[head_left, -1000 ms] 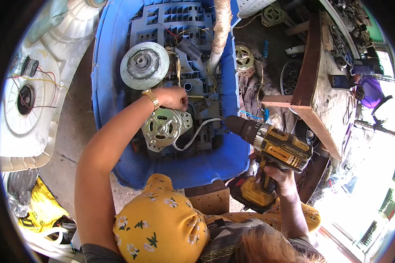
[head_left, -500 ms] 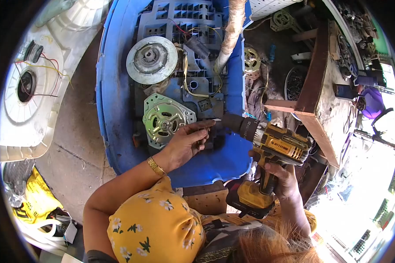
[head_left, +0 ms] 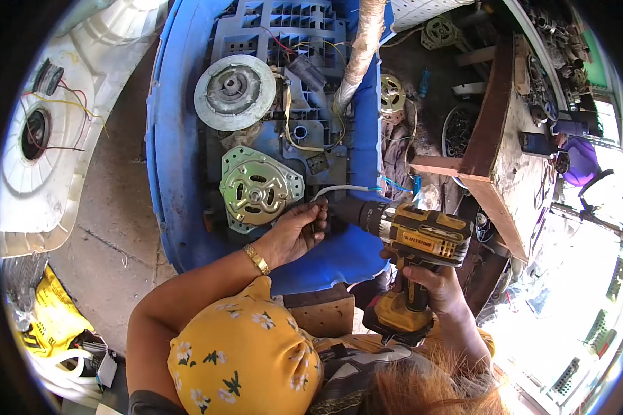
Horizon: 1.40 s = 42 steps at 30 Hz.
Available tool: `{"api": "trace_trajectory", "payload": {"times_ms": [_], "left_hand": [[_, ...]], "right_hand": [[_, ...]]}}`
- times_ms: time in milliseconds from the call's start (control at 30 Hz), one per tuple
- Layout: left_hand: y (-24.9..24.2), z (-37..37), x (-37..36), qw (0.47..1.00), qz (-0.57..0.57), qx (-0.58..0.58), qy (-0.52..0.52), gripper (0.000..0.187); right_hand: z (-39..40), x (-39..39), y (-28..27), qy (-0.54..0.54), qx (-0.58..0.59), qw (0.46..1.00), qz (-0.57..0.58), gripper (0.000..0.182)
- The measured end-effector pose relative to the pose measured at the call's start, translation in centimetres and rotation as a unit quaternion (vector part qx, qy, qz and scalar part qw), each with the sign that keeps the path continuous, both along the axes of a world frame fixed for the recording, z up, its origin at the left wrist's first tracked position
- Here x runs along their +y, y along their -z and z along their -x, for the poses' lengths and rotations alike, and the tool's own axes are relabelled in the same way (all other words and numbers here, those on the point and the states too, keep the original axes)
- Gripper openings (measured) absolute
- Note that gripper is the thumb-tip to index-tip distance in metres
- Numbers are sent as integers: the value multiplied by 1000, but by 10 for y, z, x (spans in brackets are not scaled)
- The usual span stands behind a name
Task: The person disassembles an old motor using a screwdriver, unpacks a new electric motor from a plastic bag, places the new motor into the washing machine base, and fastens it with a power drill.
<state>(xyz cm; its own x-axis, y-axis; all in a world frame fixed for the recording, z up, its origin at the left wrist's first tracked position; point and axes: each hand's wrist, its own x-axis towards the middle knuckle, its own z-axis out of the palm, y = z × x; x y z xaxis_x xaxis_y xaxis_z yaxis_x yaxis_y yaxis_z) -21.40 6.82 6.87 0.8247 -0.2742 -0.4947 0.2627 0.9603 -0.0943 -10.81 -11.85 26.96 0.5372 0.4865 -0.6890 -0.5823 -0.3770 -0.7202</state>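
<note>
My right hand (head_left: 439,283) is wrapped round the handle of a yellow and black cordless drill (head_left: 422,238), its nose pointing left over the blue plastic housing (head_left: 284,282). Close to the drill's nose, my left hand (head_left: 294,235) has its fingers pinched together on a whitish cable (head_left: 346,187). Blue wires (head_left: 396,185) show at the cable's right end. Just beyond my left fingers, a metal motor (head_left: 256,194) with a slotted gold-green face sits in the housing. Above it is a round grey pulley (head_left: 234,91). The drill's tip is hidden near my fingers.
A taped hose (head_left: 362,55) rises from the housing, beside a capacitor (head_left: 306,72). Left stands a white plastic tub part (head_left: 55,194) with loose wires. On the right are a wooden bench (head_left: 512,180) and another motor (head_left: 392,95). Someone's yellow flowered head covering (head_left: 246,353) fills the lower foreground.
The drill and my right hand have moved slightly left and down. More of the whitish cable and its blue wires now show above the drill. The view has shifted a little.
</note>
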Motion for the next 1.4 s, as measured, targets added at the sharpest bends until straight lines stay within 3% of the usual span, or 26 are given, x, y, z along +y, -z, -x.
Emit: {"api": "trace_trajectory", "payload": {"times_ms": [167, 1067, 1200, 1267, 1333, 1400], "left_hand": [[9, -1, 0, 1000, 21, -20, 0, 16], [3, -7, -10, 989, 139, -42, -28, 19], [8, -8, -14, 987, 154, -7, -39, 20], [13, -12, -12, 986, 151, -37, -53, 22], [14, -13, -8, 986, 150, -31, -61, 23], [20, -13, -12, 990, 119, 25, -72, 23]], "right_hand": [[-1, -6, 0, -1, 5, 1000, 26, 49], [6, -11, 13, -50, 20, 998, 29, 43], [17, -15, 32, -136, -144, 978, 61, 41], [10, 0, 28, -294, -262, 913, 103, 51], [10, 9, 29, -337, -314, 880, 117, 62], [12, 11, 36, -308, -300, 888, 162, 70]]}}
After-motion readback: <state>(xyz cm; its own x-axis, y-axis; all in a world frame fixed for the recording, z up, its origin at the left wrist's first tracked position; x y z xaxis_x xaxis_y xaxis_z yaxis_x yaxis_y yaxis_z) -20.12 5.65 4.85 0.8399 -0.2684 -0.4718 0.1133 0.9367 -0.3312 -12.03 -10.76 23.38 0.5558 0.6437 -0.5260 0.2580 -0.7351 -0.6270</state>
